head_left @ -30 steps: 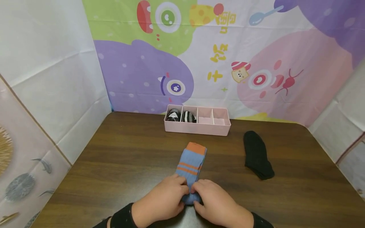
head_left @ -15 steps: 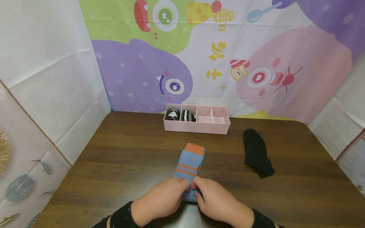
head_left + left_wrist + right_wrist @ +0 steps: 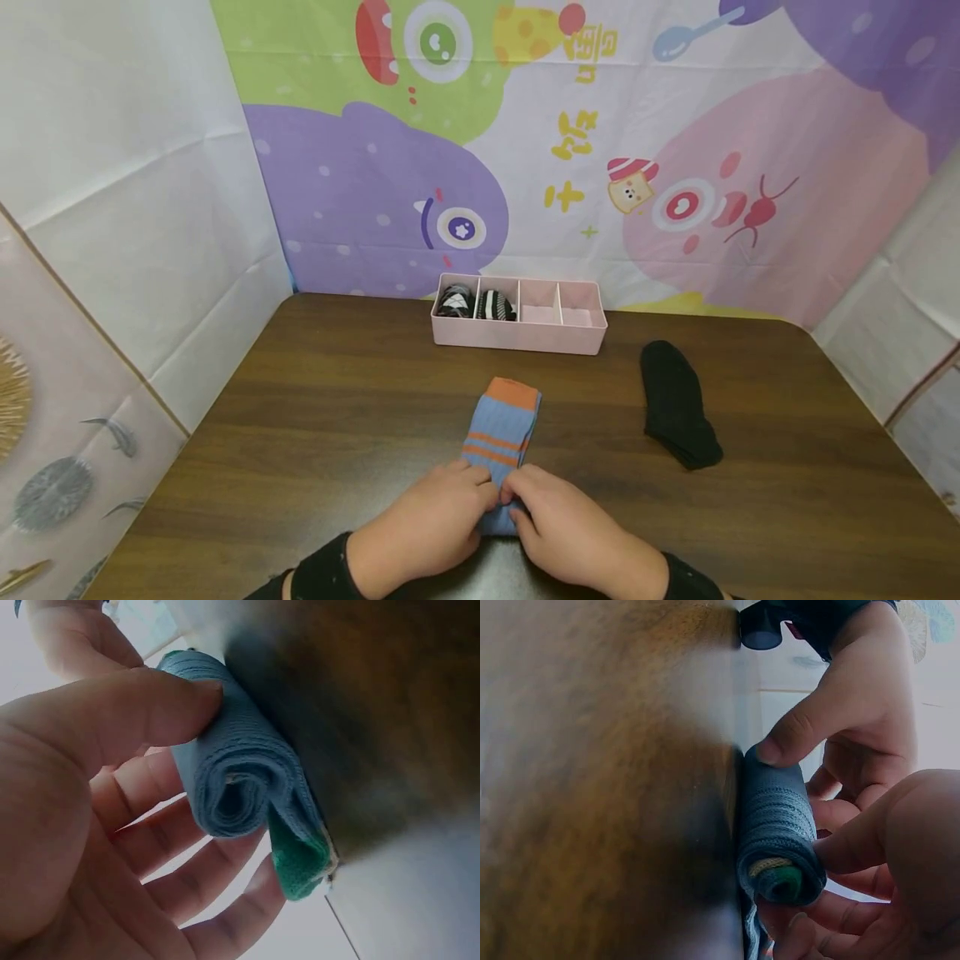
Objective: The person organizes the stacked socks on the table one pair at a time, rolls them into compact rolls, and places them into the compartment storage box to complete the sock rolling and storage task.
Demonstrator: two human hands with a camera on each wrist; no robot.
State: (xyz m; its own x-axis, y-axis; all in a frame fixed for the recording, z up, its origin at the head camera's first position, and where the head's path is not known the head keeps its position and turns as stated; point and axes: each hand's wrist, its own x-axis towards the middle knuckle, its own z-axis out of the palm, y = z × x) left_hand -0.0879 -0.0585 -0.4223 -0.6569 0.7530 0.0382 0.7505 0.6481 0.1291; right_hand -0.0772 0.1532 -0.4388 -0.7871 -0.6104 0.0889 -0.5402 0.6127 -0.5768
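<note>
A blue sock with an orange cuff and orange stripes [image 3: 498,417] lies on the table, cuff end away from me. Its near end is wound into a roll; the left wrist view shows the blue roll [image 3: 240,754] with a spiral end and a bit of green below. My left hand [image 3: 427,521] pinches the roll's left side, thumb on the near face. From the other side my right hand [image 3: 573,529] grips it, its thumb and fingers around the roll end in the right wrist view. Fingers hide part of the roll in the head view.
At the back of the brown table [image 3: 337,367] stands a pink divided box [image 3: 517,336]. Its two left compartments hold a black-and-white bundle [image 3: 454,302] and a striped bundle [image 3: 495,306]. A black sock [image 3: 675,404] lies to the right.
Both hands stay at the sock's near end, fingers shifting slightly on the roll. The sock's near edge sits a little farther from me than one second ago.
</note>
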